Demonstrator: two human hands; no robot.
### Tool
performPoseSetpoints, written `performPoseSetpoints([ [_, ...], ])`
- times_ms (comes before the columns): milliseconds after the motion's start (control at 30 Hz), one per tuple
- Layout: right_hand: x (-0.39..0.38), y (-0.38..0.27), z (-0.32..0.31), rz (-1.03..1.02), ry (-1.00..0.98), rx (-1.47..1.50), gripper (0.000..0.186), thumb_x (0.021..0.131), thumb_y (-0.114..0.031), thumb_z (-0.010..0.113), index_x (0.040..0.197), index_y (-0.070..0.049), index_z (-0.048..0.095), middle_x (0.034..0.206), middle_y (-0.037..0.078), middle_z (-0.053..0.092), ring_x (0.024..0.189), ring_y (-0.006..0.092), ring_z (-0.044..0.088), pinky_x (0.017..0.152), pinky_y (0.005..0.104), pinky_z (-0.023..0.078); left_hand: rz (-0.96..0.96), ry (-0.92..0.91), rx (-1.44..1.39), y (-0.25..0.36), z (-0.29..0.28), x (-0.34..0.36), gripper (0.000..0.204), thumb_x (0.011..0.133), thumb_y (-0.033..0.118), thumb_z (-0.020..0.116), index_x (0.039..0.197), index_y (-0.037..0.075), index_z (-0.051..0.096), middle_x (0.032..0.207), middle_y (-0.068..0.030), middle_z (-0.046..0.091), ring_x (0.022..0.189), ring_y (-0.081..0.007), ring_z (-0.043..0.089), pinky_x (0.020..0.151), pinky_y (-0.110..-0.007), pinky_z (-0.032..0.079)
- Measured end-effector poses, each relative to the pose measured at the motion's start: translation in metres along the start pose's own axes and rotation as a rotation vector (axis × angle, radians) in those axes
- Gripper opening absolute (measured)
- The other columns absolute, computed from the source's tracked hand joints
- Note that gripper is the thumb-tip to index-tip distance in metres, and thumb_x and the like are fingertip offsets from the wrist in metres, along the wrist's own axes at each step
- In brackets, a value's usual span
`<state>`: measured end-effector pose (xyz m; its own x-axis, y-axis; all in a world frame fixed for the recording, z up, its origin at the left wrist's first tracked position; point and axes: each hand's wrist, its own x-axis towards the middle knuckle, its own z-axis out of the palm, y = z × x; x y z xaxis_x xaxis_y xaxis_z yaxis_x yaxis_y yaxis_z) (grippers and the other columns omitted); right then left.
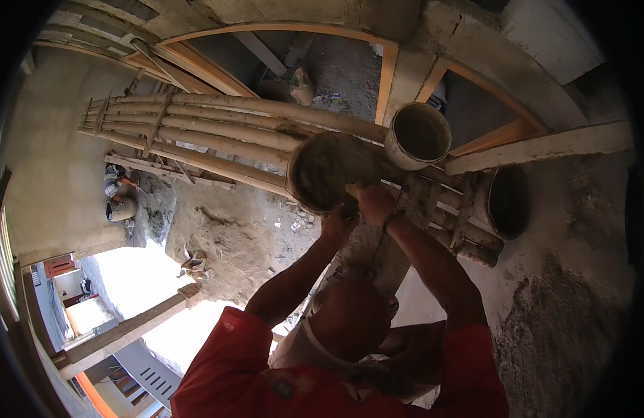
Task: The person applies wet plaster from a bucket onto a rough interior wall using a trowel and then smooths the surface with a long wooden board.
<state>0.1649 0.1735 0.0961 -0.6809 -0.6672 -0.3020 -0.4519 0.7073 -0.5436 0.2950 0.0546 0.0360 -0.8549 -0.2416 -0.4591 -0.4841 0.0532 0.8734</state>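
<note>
My left hand (339,227) is at the near rim of a wide round tub (292,169), its fingers curled against a dark shape I cannot make out. Beside it, my right hand (376,203) is closed around a small tan piece (353,190), whose kind is unclear. That piece sits over the tub's near right edge. Inside the tub is a dark, wet-looking grey mix (329,167). The tub rests on a scaffold of tied poles (224,136). Just beyond my right hand stands a smaller pale bucket (418,164) with a dark inside.
Another dark bucket (509,202) is at the right end of the scaffold. Wooden arched frames (388,83) are set in the wall ahead. Far below on the left, a person (114,177) is near a barrel (121,209). A rough plank (545,148) juts in from the right.
</note>
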Motion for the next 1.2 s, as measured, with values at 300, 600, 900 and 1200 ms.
performPoseSetpoints([
  [300, 0.057, -0.020, 0.000, -0.260, 0.514, 0.394, 0.029, 0.077, -0.022, 0.076, 0.096, -0.007, 0.059, 0.084, 0.010, 0.066, 0.081, 0.0242, 0.065, 0.070, 0.0376, 0.051, 0.165, 0.371, 0.543, -0.057, 0.021, 0.020, 0.035, 0.092, 0.020, 0.061, 0.121, 0.001, 0.057, 0.117, -0.0141, 0.065, 0.107, -0.0265, 0.063, 0.095, -0.036, 0.045],
  [600, 0.023, -0.015, -0.024, -0.257, 0.514, 1.616, 0.020, 0.081, 0.002, 0.067, 0.090, -0.006, 0.052, 0.089, 0.004, 0.058, 0.084, 0.0182, 0.062, 0.080, 0.0361, 0.052, -0.239, 0.437, -1.098, -0.014, 0.025, 0.023, 0.034, 0.088, 0.004, 0.060, 0.121, -0.002, 0.053, 0.119, -0.0193, 0.059, 0.109, -0.0325, 0.061, 0.096, -0.047, 0.053],
  [900, 0.066, 0.073, -0.077, -0.552, 0.879, 1.856, 0.015, 0.083, 0.002, 0.060, 0.093, -0.007, 0.053, 0.086, 0.009, 0.059, 0.088, 0.0247, 0.060, 0.096, 0.0471, 0.045, -0.147, 0.246, -0.872, -0.042, 0.013, 0.017, 0.034, 0.090, 0.009, 0.064, 0.122, 0.000, 0.055, 0.125, -0.0160, 0.058, 0.115, -0.0275, 0.057, 0.101, -0.043, 0.050],
  [1200, 0.058, 0.100, -0.004, -0.374, 1.149, 1.566, 0.019, 0.082, 0.003, 0.058, 0.095, -0.007, 0.050, 0.085, 0.010, 0.057, 0.087, 0.0250, 0.059, 0.095, 0.0451, 0.045, -0.296, 0.196, -1.088, -0.027, 0.010, 0.017, 0.044, 0.093, 0.011, 0.060, 0.133, 0.003, 0.044, 0.132, -0.0150, 0.052, 0.117, -0.0302, 0.056, 0.101, -0.046, 0.050],
])
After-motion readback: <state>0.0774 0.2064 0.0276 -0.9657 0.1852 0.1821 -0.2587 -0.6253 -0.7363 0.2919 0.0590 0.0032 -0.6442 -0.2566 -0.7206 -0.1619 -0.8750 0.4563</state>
